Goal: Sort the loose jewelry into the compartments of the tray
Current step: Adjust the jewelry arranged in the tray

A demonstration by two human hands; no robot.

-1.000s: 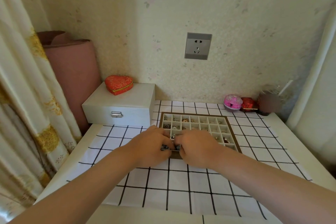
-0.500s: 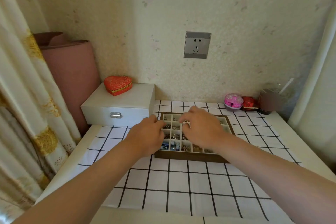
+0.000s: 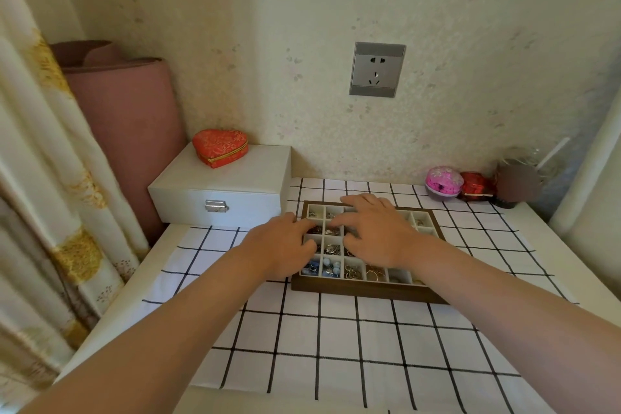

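Both hands are over the tray (image 3: pixel 369 291) now: wood frame, white dividers, sitting on the checked cloth (image 3: pixel 336 339) toward the wall side of the table. L hand (image 3: pixel 280 244) is at the tray's left edge, knuckles up, fingers bent down over the left column of cells. The tips are hidden behind the hand itself, so can't tell if it's pinching a piece or just resting there. R hand (image 3: pixel 376 233) is palm down over the middle & far rows, fingers spread & fairly straight, index reaching left toward the 2nd column. The hands are close together but not touching, w/ a few cells showing between them.

The jewelry (image 3: pixel 332 249) sits in the cells: silvery bits in the far-left & middle ones, blue beads (image 3: pixel 331 269) in the near-left corner, gold-coloured hoops (image 3: pixel 374 274) further right in the near row. The pieces are too small to name one by one.

Left of the tray is a white box (image 3: pixel 228 185) w/ a metal latch, and a red heart-shaped case (image 3: pixel 220 147) sits on its lid. Behind that there's a pink roll (image 3: pixel 127 111), w/ a curtain (image 3: pixel 40 178) at far left. Over by the right wall are a pink round case (image 3: pixel 443 183), a small red box (image 3: pixel 475 185) just beside it, then a blurred dark cup (image 3: pixel 515 183). A wall socket (image 3: pixel 377 69) is on the wall above the tray
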